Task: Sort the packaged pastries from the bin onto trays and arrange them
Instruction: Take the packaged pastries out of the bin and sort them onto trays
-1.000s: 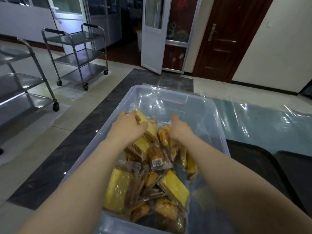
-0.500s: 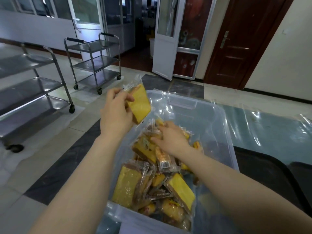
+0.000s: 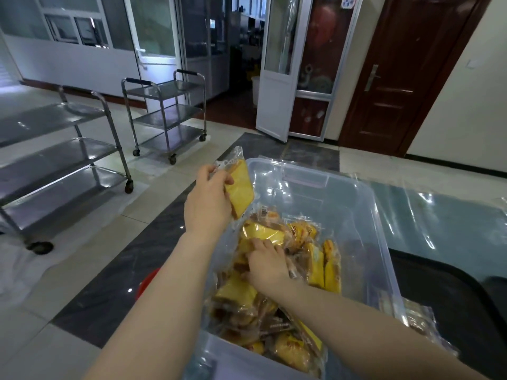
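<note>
1 wrapped pastry [image 3: 239,189] is held above the bin [image 3: 365,215] rim in the left hand [image 3: 208,200] grip; the right hand [image 3: 267,263] is pressed on the pile, clenching unclear. Light, soft, slippery film; best held across the cake body.

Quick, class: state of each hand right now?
Left hand: holding a packaged yellow cake slice above the bin.
Right hand: in the pastry pile; grip cannot be told.

Pale floor tiles [image 3: 82,292] with a dark polished stone strip [image 3: 131,270] reflect daylight. Two steel three-shelf carts on casters stand at left, one near [image 3: 55,160], one farther back [image 3: 167,113]. Behind them are glass partitions [image 3: 82,31], an open white door [image 3: 277,78], a dark wooden door [image 3: 397,72] and a cream wall [image 3: 472,91].
</note>
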The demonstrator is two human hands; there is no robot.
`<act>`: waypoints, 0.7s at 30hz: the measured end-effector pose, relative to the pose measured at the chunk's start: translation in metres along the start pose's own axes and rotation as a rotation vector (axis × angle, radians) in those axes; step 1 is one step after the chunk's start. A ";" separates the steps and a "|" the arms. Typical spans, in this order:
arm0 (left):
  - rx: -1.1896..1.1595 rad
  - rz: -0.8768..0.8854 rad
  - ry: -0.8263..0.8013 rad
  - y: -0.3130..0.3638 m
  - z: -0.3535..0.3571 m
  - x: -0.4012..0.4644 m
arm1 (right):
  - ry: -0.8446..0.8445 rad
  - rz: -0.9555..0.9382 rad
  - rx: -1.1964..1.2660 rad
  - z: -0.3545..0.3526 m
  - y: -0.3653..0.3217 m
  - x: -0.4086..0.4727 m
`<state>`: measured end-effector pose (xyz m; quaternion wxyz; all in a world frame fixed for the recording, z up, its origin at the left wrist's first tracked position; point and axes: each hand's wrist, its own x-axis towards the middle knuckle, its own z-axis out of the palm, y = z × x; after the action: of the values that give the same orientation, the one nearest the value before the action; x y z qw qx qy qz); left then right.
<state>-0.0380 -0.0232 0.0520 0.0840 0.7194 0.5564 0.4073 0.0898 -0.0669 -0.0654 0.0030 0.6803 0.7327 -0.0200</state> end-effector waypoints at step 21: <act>-0.375 0.059 0.021 0.072 -0.001 -0.008 | 0.595 0.306 1.027 -0.137 0.132 -0.081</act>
<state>0.0134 -0.0565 0.0898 0.1989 0.7030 0.4501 0.5135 0.2303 -0.1337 0.0705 -0.5272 0.6687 0.4929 -0.1788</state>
